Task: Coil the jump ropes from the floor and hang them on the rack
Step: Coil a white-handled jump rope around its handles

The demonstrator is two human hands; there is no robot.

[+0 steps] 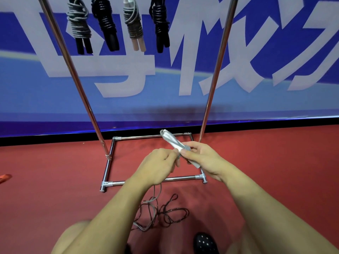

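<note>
My right hand grips the two pale grey handles of a jump rope, held together and pointing up to the left. My left hand pinches the grey cord right beside the handles, where a few turns wrap them. The loose cord drops from my left hand to the red floor and lies tangled with a dark rope. Above, several coiled ropes hang from the rack: grey, black, beige and black.
The chrome rack has two slanting uprights and a rectangular base frame on the red floor. A blue banner wall stands behind it. An orange object lies at the far left. My knees and a dark dotted shoe are below.
</note>
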